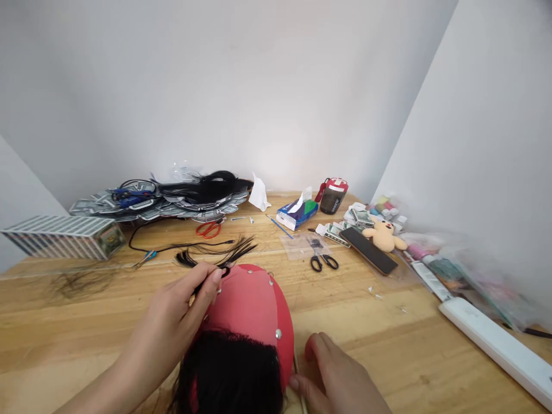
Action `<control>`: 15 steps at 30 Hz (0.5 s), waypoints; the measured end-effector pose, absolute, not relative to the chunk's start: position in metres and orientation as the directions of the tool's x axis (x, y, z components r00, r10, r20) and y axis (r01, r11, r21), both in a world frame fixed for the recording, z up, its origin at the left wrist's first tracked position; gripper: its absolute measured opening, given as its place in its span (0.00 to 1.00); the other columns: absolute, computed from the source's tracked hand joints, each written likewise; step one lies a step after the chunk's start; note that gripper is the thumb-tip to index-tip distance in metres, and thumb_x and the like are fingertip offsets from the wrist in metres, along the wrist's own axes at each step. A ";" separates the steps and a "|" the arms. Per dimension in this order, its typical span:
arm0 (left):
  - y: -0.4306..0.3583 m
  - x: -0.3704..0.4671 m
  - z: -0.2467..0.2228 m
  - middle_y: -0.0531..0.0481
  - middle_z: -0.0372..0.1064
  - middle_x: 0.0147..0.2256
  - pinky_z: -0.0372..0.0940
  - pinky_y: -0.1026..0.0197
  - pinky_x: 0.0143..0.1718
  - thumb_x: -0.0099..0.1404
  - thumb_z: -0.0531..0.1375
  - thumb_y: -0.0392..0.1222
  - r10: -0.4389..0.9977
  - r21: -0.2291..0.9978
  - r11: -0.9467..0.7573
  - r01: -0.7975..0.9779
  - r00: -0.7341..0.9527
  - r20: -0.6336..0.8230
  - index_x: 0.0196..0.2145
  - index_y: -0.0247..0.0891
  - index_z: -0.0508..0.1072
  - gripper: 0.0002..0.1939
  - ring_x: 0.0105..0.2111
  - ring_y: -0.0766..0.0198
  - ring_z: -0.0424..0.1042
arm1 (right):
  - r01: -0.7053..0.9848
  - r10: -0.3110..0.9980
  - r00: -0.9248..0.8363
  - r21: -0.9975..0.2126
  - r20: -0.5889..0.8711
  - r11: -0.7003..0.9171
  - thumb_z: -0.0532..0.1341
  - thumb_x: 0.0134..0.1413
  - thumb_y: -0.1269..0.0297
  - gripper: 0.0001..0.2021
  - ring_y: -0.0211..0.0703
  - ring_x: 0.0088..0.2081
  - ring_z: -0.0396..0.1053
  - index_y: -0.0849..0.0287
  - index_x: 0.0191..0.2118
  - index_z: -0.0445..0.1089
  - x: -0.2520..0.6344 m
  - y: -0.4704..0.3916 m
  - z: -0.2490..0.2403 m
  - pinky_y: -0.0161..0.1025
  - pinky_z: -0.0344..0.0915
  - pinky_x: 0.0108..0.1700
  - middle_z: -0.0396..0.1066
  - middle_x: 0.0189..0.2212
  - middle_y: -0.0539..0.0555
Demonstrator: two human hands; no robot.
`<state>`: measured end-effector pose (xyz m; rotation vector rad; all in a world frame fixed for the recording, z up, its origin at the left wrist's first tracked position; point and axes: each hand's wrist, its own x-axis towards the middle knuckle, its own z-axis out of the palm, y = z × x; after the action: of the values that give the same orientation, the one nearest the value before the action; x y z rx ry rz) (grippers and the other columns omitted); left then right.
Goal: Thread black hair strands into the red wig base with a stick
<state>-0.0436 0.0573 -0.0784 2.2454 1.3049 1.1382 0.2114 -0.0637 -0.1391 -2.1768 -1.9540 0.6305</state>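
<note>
A red and pink head form (248, 302) studded with silver pins stands at the bottom centre, black hair (235, 371) covering its near side. At its upper left, my left hand (190, 302) is closed, thumb and finger pinching a small black tuft of hair. Beyond that hand, more loose black strands (237, 252) fan out on the wooden table (366, 305). My right hand (334, 374) is beside the form's lower right, fingers curled, thumb near a thin stick; what it grips, if anything, is hidden.
Black scissors (324, 262), a blue tissue pack (297, 214), a phone (368, 250) and a plush toy (385, 234) lie ahead to the right. A white power strip (491, 345) runs along the right. A long box (64, 234), cables and a black hair bundle (207, 188) are left.
</note>
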 end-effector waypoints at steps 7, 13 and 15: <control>0.031 -0.030 -0.073 0.57 0.82 0.29 0.71 0.67 0.24 0.80 0.52 0.52 0.688 0.485 -0.716 0.503 0.390 0.612 0.39 0.49 0.78 0.17 0.24 0.63 0.81 | 0.984 0.993 -0.068 -0.169 -0.098 0.051 0.61 0.56 0.74 0.07 0.58 0.36 0.83 0.58 0.36 0.76 0.219 -0.060 -0.160 0.42 0.76 0.36 0.81 0.35 0.61; 0.025 -0.048 -0.104 0.56 0.87 0.40 0.80 0.63 0.41 0.81 0.50 0.50 0.538 0.433 -0.840 0.327 0.604 0.588 0.55 0.59 0.77 0.17 0.38 0.59 0.87 | 0.964 0.939 0.132 -0.179 -0.319 -0.197 0.52 0.61 0.82 0.16 0.59 0.34 0.84 0.61 0.39 0.75 0.237 -0.043 -0.130 0.44 0.73 0.35 0.84 0.32 0.63; 0.025 -0.060 -0.123 0.53 0.87 0.36 0.81 0.59 0.37 0.79 0.48 0.60 0.605 0.450 -0.794 0.407 0.600 0.524 0.47 0.63 0.83 0.23 0.36 0.55 0.87 | 0.937 0.935 0.109 -0.279 -0.337 -0.210 0.52 0.58 0.82 0.16 0.57 0.35 0.84 0.61 0.42 0.74 0.246 -0.039 -0.113 0.44 0.73 0.36 0.84 0.31 0.61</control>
<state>-0.0604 0.0250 -0.1229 2.5452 0.8264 0.9904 0.2461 -0.0391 -0.1130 -2.3429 -1.9765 0.7071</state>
